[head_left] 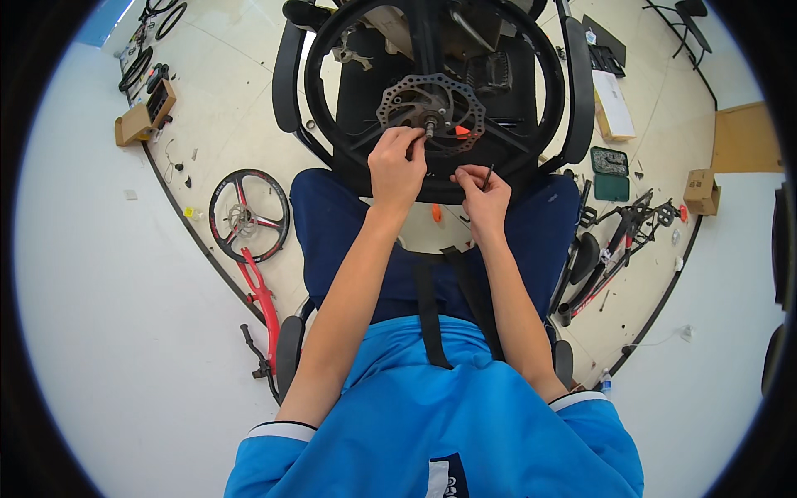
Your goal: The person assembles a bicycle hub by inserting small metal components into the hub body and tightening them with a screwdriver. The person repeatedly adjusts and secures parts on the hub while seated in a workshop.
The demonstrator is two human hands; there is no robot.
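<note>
Left hand [397,168] bunched at the axle [430,128] of the wheel [428,51] on the chair [286,79], its grip unclear, right hand [485,199] pinching a dark tool [487,178], this looks like axle work, next calling for careful alignment.

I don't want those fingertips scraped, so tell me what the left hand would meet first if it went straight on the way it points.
The left hand would likely meet the axle end first; whether they already touch is unclear. The brake disc appears to lie beyond.
</note>
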